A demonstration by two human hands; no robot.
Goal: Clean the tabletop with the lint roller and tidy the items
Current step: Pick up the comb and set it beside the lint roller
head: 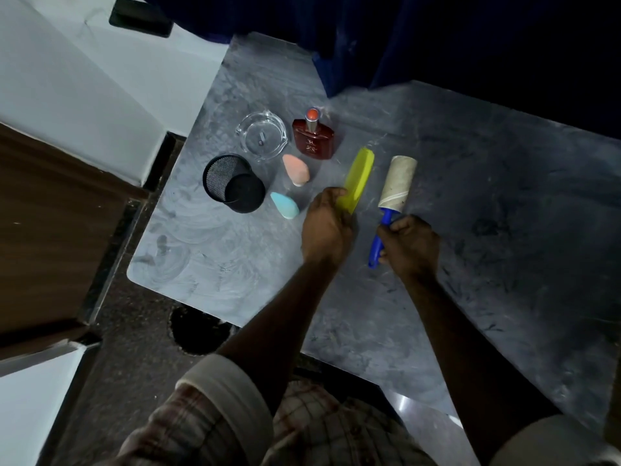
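Note:
My right hand (408, 245) is shut on the blue handle of the lint roller (396, 183), whose pale paper roll points away from me over the grey tabletop (487, 213). My left hand (324, 227) is shut on the near end of a yellow-green comb (359, 178), which lies just left of the roller. Further left sit a peach sponge (295, 169), a light blue sponge (285, 205), a black mesh cup (233, 183), a clear glass ashtray (262, 136) and a red perfume bottle (314, 136).
A dark blue curtain (369, 45) hangs behind the table. A black phone (141, 16) lies on the white ledge at the far left. Dark floor and a brown wooden panel (50, 230) are to the left of the table's edge.

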